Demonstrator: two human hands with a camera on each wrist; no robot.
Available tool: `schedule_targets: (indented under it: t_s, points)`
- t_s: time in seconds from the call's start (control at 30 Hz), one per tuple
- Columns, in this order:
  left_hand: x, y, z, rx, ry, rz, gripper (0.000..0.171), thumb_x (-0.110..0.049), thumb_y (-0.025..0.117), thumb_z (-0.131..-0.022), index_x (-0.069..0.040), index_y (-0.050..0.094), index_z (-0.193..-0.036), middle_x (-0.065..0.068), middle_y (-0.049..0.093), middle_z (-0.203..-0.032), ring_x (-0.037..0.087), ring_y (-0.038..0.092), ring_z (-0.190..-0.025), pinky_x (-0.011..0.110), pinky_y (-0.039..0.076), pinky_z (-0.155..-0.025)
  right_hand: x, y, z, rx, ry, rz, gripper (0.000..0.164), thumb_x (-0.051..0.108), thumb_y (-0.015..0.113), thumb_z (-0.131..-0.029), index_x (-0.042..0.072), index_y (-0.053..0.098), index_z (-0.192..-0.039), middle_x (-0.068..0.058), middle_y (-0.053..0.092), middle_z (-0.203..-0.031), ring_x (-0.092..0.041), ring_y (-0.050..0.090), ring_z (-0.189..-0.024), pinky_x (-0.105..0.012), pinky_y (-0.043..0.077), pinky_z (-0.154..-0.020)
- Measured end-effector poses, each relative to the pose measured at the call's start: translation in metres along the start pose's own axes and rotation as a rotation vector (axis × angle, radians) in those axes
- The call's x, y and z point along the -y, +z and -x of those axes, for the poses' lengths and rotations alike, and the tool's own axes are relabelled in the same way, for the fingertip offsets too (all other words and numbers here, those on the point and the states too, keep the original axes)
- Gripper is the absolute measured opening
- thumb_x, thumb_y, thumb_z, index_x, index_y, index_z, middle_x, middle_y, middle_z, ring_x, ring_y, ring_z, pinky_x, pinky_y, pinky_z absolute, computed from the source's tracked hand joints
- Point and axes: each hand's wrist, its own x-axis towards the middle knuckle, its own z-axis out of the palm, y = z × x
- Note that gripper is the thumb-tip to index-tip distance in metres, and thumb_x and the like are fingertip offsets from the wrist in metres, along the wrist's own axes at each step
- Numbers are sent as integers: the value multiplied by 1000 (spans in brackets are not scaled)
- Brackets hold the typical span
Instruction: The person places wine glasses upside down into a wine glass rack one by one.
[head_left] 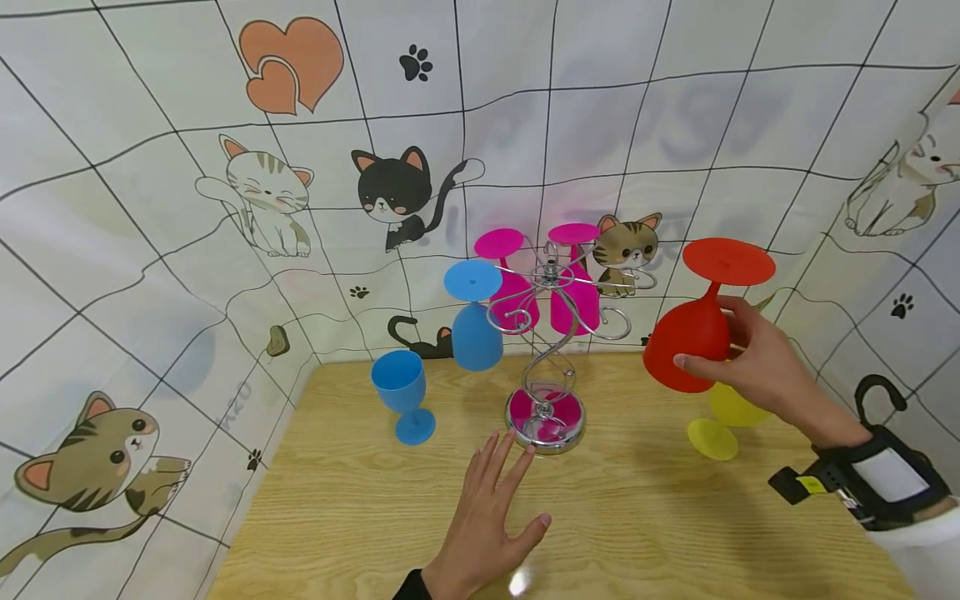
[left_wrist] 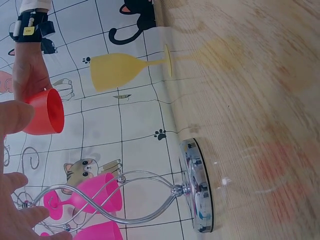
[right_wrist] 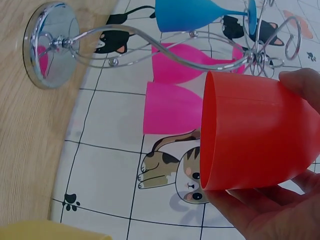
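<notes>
With our right hand [head_left: 768, 362] we grasp the shiny red goblet [head_left: 684, 337] round its tilted, upside-down bowl; our left hand [head_left: 483, 521] spreads released fingers [head_left: 517, 475] toward the curly silver metal rack [head_left: 545, 410]. Beneath them lies our pale wood-grain bench [head_left: 322, 517]; beyond hangs a white cat-printed grid backdrop [head_left: 510, 54]. The left-wrist view shows us the upright yellow goblet [left_wrist: 117, 71] whole, partly hidden behind the grasping hand from the head.
</notes>
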Motion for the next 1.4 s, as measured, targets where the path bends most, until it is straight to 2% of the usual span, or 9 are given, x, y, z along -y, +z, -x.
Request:
schedule_targets:
  t_s: [0.3,0.5,0.63,0.87,1.07,1.4]
  points:
    - [0,-2,-1,24,-20,11,76,-56,55,-94,-30,22,-157,3,18,-165,34,23,-150,64,31,-110,-7,-7,-29,81,90,-1,90,42,73,-87,3,24,-150,-30,53,-134,-41,55,-113,-22,53,-71]
    - [-1,-1,1,39,-32,24,76,-54,58,-93,-31,22,-156,2,17,-165,33,22,-151,63,30,-111,-14,-4,-43,87,127,8,98,48,73,-85,3,19,-153,-30,51,-135,-43,53,-114,-40,58,-81]
    - [0,0,1,21,-21,9,76,-54,57,-93,-29,23,-156,3,18,-165,33,24,-150,63,31,-111,-15,-1,-51,90,130,13,100,51,72,-84,4,18,-153,-30,49,-136,-44,53,-115,-49,58,-85]
    - [0,0,1,-4,-7,-17,74,-54,57,-94,-27,25,-156,4,20,-165,33,26,-149,60,32,-110,-14,7,-67,102,124,39,101,48,71,-86,1,13,-154,-32,44,-140,-48,48,-120,-54,56,-88]
    - [0,0,0,-15,6,-6,75,-51,59,-93,-25,26,-156,6,22,-164,37,30,-146,63,33,-108,-16,18,-78,111,105,21,97,49,69,-87,3,16,-153,-28,46,-140,-45,50,-120,-58,51,-96]
    - [-2,-1,1,49,-56,25,78,-51,60,-93,-32,19,-157,-1,14,-166,32,23,-151,61,30,-113,-10,35,-85,141,94,2,92,45,70,-89,1,19,-151,-28,45,-141,-45,50,-122,-58,51,-97]
